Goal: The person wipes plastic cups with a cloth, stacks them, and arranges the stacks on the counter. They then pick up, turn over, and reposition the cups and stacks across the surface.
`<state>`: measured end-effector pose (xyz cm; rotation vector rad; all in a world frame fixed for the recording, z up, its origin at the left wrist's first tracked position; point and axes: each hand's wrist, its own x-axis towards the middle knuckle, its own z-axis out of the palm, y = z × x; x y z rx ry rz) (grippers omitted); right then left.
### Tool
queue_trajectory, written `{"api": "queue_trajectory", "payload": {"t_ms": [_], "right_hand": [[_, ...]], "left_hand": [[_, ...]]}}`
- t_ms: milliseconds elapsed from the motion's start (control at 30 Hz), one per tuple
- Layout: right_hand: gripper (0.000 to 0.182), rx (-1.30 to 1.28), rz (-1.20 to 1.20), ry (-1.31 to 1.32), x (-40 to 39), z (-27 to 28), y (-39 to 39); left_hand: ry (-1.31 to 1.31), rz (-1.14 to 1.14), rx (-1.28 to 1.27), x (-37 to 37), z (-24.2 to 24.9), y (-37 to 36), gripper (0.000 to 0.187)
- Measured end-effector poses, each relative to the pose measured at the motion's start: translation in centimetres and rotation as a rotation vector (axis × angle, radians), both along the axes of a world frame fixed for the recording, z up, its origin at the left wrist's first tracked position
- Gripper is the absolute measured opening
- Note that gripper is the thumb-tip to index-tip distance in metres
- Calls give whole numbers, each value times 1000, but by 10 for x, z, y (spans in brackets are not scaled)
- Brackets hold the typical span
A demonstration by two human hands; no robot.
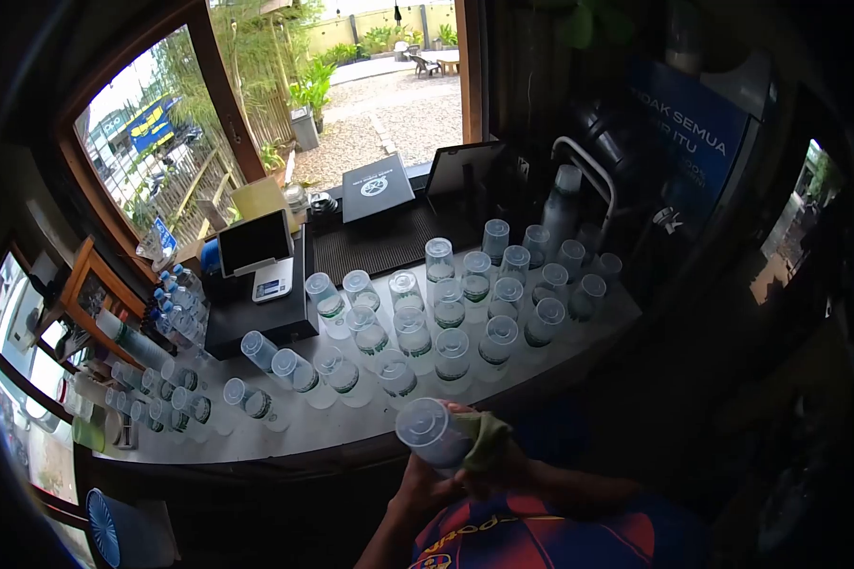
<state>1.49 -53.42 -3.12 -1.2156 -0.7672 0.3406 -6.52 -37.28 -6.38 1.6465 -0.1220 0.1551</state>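
Observation:
A clear plastic cup [427, 429] is held upside down, base up, in front of my chest, beyond the counter's near edge. My left hand [425, 482] is wrapped round its lower side. At its right side my right hand [489, 465] presses a green cloth [489, 442] against the cup. Part of my right hand's fingers is hidden by the cloth. Many similar cups, such as this one [453, 353], stand inverted in loose rows on the white counter [304, 431], most with a green printed band.
A tablet [254, 244] and a card reader [273, 284] sit on a black cash drawer [256, 327]. Water bottles [176, 308] stand left of it. A ribbed black mat [370, 248] lies behind the cups, and a curved metal tube [593, 171] rises at the right.

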Motion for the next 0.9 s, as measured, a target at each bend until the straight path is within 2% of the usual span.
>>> {"api": "queue_trajectory", "payload": {"t_ms": [33, 67, 133, 167, 200, 267, 333, 367, 433, 533, 600, 633, 733, 833, 900], "right_hand": [[91, -131, 24, -209, 8, -2, -11], [87, -62, 36, -96, 8, 1, -20], [76, -70, 101, -192, 42, -16, -59], [70, -71, 133, -235, 60, -31, -83], [61, -98, -111, -236, 76, -54, -114], [45, -25, -788, -230, 92, -40, -151], [56, 24, -1292, 44, 149, -55, -209], [57, 84, -1573, -68, 194, -71, -237], [60, -111, -1679, -114, 246, -70, -293], [69, -590, -1541, -3, 306, -104, -333], [74, -1001, -1305, -243, 348, -193, -361], [77, -1192, -1162, -366, 364, -219, -367], [87, -1146, -870, -207, 342, -164, -344], [94, -1233, -803, -360, 335, -133, -353], [95, -1071, -848, -426, 323, -91, -348]], "left_hand": [[-95, 49, -222, 10, -12, -4, 96], [-55, 146, -354, 15, -15, -12, 101], [-131, 250, -435, 33, -20, -19, 108], [-171, 265, -383, 42, -25, -22, 108], [-215, 284, -334, 53, -32, -27, 109], [-255, 276, -288, 70, -30, -42, 108], [-254, 224, -290, 88, -12, -60, 105], [-274, 261, -299, 94, -10, -72, 103], [-286, 289, -297, 108, -12, -90, 102], [-309, 299, -249, 123, -17, -109, 102], [-309, 283, -216, 132, -16, -117, 103], [-301, 271, -205, 134, -10, -121, 103], [-326, 288, -189, 137, -27, -123, 101], [-250, 379, -178, 129, -20, -126, 101], [-270, 468, -185, 132, -2, -131, 102]]}}
